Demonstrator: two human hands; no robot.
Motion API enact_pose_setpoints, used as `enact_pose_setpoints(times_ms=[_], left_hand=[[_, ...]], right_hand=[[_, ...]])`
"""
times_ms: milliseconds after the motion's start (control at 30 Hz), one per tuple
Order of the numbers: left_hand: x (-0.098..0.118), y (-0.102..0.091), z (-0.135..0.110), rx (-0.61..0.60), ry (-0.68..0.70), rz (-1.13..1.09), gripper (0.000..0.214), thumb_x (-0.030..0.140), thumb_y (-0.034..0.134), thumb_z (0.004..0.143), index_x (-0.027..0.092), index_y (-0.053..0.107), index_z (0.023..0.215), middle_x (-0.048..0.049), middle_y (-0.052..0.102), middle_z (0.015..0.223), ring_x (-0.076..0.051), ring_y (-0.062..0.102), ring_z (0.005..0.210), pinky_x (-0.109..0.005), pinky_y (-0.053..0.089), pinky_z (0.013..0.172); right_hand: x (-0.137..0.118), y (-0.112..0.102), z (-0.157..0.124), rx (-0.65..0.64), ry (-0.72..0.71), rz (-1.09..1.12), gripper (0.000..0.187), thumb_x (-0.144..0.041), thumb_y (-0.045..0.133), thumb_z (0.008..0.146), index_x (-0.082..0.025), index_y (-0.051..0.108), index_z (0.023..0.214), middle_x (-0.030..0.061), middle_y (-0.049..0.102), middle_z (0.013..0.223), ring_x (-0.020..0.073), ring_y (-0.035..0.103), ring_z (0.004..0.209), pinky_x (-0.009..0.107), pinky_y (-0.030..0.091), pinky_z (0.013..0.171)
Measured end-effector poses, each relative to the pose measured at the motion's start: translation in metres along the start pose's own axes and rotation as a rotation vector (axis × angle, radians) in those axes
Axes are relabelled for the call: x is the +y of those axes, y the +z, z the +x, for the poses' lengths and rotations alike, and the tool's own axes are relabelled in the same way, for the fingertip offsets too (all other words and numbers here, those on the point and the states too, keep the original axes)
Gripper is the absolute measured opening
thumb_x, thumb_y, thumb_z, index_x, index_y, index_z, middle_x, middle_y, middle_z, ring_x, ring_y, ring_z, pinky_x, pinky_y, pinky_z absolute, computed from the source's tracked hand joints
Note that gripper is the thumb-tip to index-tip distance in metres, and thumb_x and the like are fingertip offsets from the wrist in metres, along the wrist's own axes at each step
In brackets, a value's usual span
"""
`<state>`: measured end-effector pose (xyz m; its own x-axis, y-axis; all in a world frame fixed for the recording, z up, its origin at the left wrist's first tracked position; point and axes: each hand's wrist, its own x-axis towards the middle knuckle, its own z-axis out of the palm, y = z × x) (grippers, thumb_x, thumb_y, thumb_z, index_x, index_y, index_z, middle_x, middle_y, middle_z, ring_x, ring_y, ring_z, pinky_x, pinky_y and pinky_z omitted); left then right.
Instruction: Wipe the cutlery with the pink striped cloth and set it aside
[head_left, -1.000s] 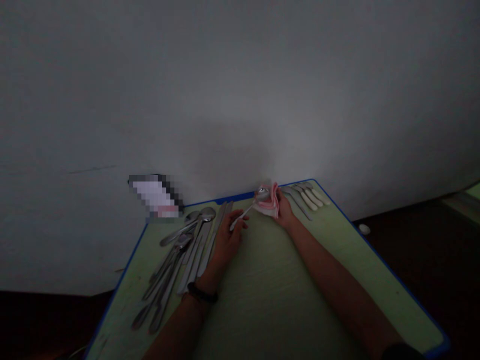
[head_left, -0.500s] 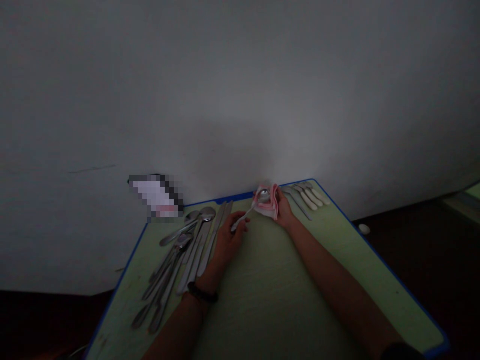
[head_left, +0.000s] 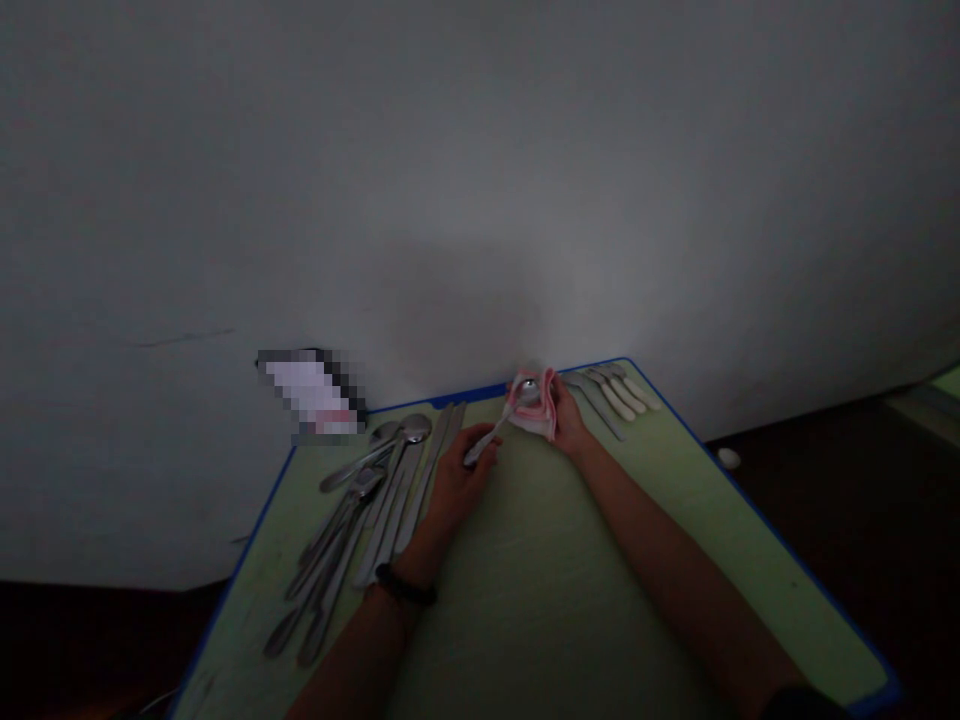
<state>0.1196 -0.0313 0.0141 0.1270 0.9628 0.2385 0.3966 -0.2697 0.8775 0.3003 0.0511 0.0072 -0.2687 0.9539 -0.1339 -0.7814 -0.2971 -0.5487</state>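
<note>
A spoon [head_left: 485,443] slants above the table, its handle gripped by my left hand [head_left: 459,475]. Its shiny bowl lies against a pink-and-white cloth [head_left: 534,424], which my right hand [head_left: 568,418] holds bunched. Part of the right hand's fingers is hidden behind the cloth. Left of my left hand lie several knives [head_left: 431,465] side by side and a group of spoons [head_left: 415,428]. Other long-handled cutlery [head_left: 328,585] is heaped closer to me. Beyond my right hand, several pieces of cutlery with pale handles [head_left: 616,398] lie in a row.
The light green table [head_left: 540,620] has a blue edge and stands against a grey wall [head_left: 480,180]. At its back left corner a dark-framed, pixelated object [head_left: 311,392] leans on the wall. A small white object [head_left: 728,458] is off the right side.
The spoon's handle has shifted slightly in my left hand, and more of its patterned end shows. Both hands stay almost where they were; the cutlery on the table has not moved.
</note>
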Motion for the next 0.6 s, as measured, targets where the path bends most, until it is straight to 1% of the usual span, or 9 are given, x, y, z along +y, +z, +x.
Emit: enact_pose_setpoints(times_ms=[200,433,600], left_hand=[[-0.0008,0.0,0.0006,-0.019,0.008,-0.009,0.033,0.034,0.052,0.084,0.02,0.054,0.113,-0.0061,0.067,0.099,-0.018,0.065,0.081,-0.032,0.052,0.073],[0.0006,0.0003,0.0,-0.008,0.023,-0.004,0.032,0.032,0.051,0.084,0.019,0.054,0.113,-0.006,0.067,0.099,-0.017,0.064,0.079,-0.033,0.052,0.075],[0.0013,-0.0003,-0.0004,-0.023,0.023,-0.002,0.031,0.033,0.051,0.085,0.02,0.054,0.113,-0.0059,0.067,0.099,-0.017,0.064,0.082,-0.032,0.052,0.075]], right_hand=[[-0.0002,0.0023,-0.0019,0.001,0.002,-0.028,0.05,-0.052,0.032,0.089,-0.013,0.061,0.099,0.0095,0.071,0.086,0.0195,0.066,0.079,0.036,0.051,0.082],[0.0011,-0.001,0.0007,0.001,-0.01,-0.031,0.047,-0.053,0.035,0.089,-0.015,0.06,0.1,0.0095,0.07,0.089,0.0202,0.066,0.08,0.04,0.051,0.083],[0.0011,-0.0009,0.0007,0.008,0.001,-0.022,0.047,-0.052,0.035,0.089,-0.014,0.06,0.1,0.0093,0.07,0.088,0.02,0.066,0.079,0.039,0.051,0.082]])
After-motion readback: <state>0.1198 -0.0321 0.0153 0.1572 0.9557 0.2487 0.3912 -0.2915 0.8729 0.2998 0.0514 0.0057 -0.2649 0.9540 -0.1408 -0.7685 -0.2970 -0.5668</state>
